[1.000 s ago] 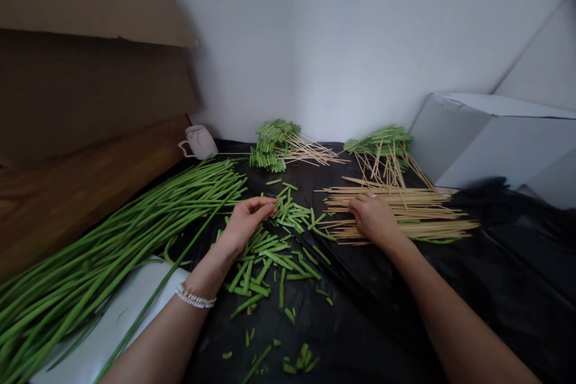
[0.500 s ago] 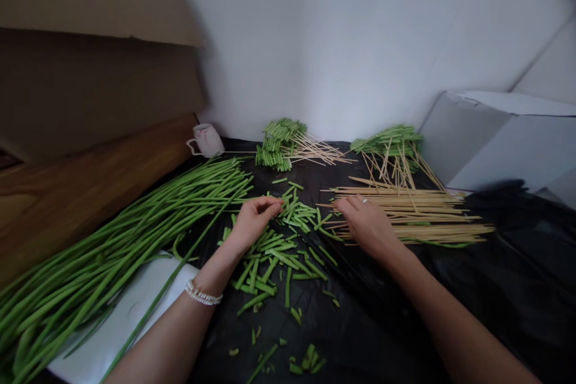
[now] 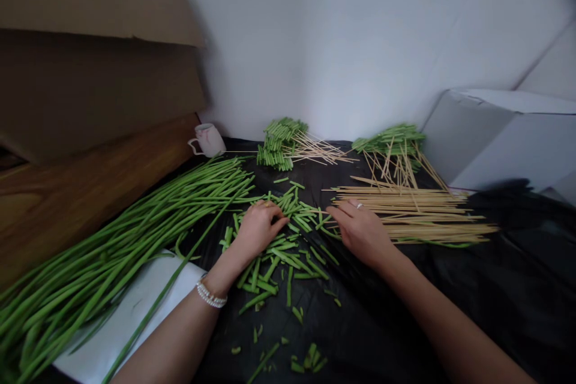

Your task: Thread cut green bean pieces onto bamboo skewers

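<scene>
My left hand [image 3: 263, 227] is over a loose pile of cut green bean pieces [image 3: 288, 258], thumb and fingers drawn together; whatever is between the fingertips is hidden. Facing it, my right hand [image 3: 360, 229] pinches a thin bamboo skewer whose tip sticks out to the left. Beneath and beyond that hand lies a row of bamboo skewers [image 3: 432, 216], roughly parallel. Long uncut green beans [image 3: 135, 252] spread along the left, partly over a white board [image 3: 166, 288].
Skewered bean pieces [image 3: 281, 138] are stacked at the back, with a second stack [image 3: 391, 137] to the right. A white mug [image 3: 210, 140] stands behind the beans. A cardboard box [image 3: 99, 72] is at left, a white box [image 3: 504, 138] at right. Black plastic sheeting [image 3: 360, 324] covers the surface.
My left hand has lowered onto the cut pieces and its fingers point more downward. My right hand has shifted slightly left, with the skewer tip moving along with it.
</scene>
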